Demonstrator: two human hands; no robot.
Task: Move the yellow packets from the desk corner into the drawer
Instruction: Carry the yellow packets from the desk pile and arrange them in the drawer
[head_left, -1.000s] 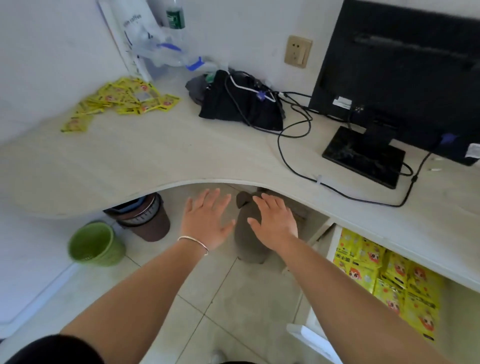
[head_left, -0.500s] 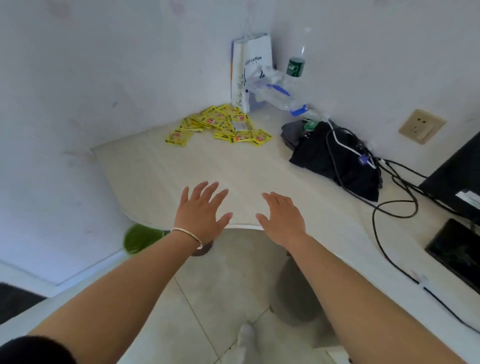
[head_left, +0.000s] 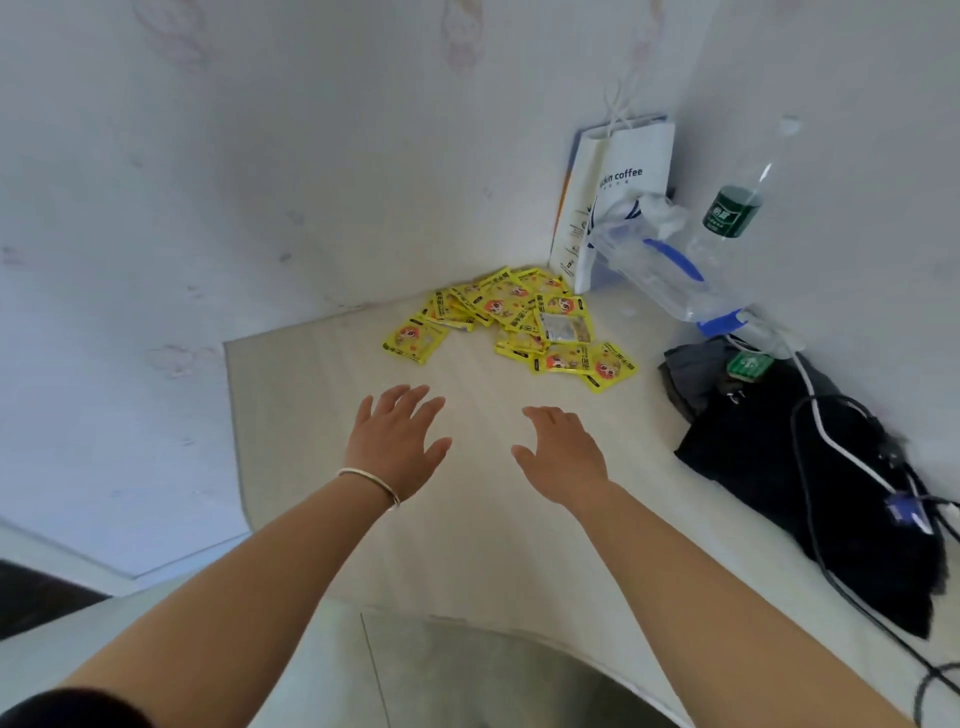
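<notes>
Reach is what changes: your left hand (head_left: 397, 441) and right hand (head_left: 561, 452), both spread flat and empty, now hover over the desk (head_left: 322, 415) rather than off its edge, closing on the yellow packets (head_left: 511, 322) heaped in the corner, so a pickup looks imminent.

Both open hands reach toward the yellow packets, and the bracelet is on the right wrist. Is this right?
No. The head view shows the bracelet on the left wrist. The left hand and right hand, both open, do reach toward the yellow packets.
</notes>
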